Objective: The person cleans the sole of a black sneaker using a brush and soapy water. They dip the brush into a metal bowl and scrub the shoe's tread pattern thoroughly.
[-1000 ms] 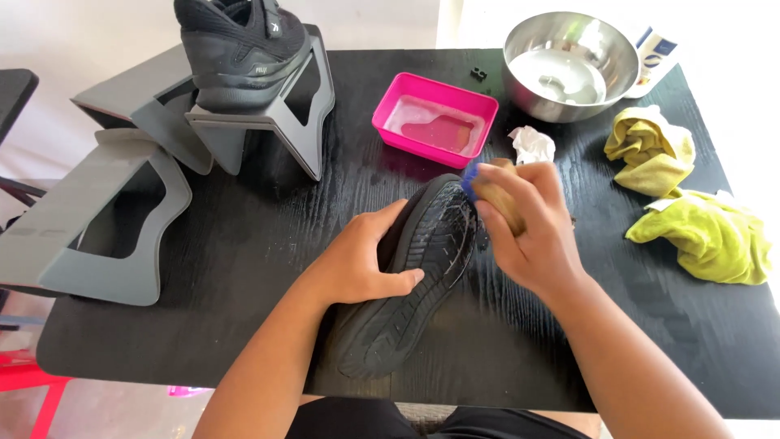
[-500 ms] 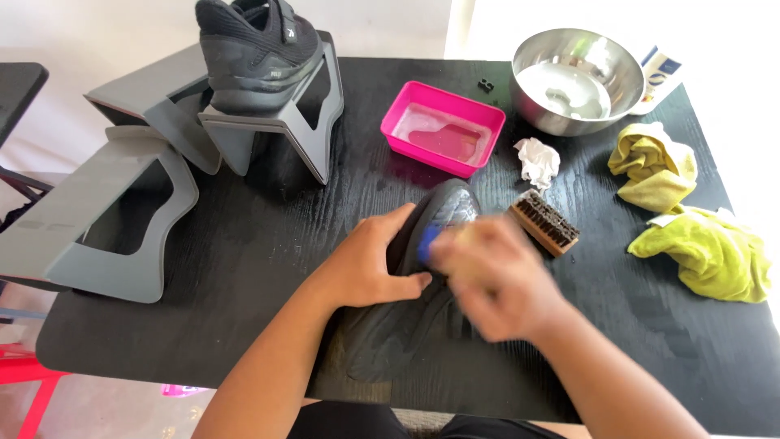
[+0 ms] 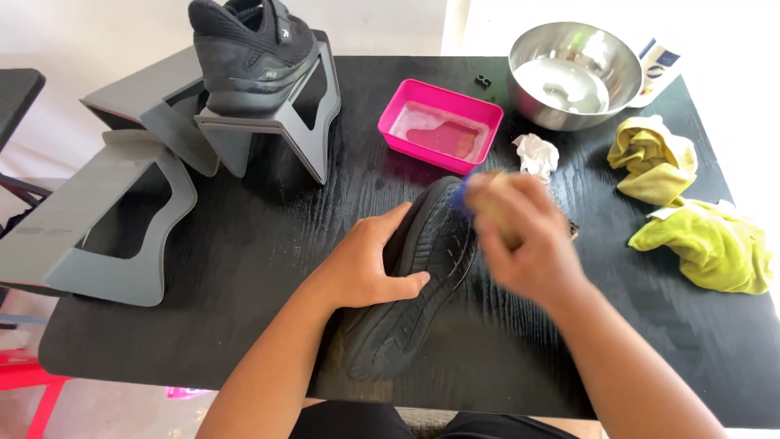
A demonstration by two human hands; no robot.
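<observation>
Here, the black table [image 3: 244, 268] carries everything in view. Largest on it are the grey shoe stands [image 3: 122, 236] at the left, one of them holding a second black shoe [image 3: 252, 53] upright at the back. A steel bowl [image 3: 573, 73] of water sits at the far right, with two yellow-green cloths [image 3: 699, 244] lying in front of it near the right edge. A pink tray [image 3: 439, 126] of liquid stands at the back centre, just beyond the work.

The black shoe [image 3: 414, 301] lies sole-up in the middle of the table, toe pointing away towards the tray, heel close to the near edge. The left hand [image 3: 370, 264] is wrapped over the shoe's left side at mid-length, fingers curled onto the sole and thumb pressed across it, pinning it down. The right hand [image 3: 520, 236] is blurred, closed around a small brush [image 3: 463, 191] whose blue end shows at the shoe's toe; it sits just right of and touching the front of the sole, close beside the left hand.

A crumpled white tissue [image 3: 536, 154] lies just beyond the right hand, between the tray and the bowl.
</observation>
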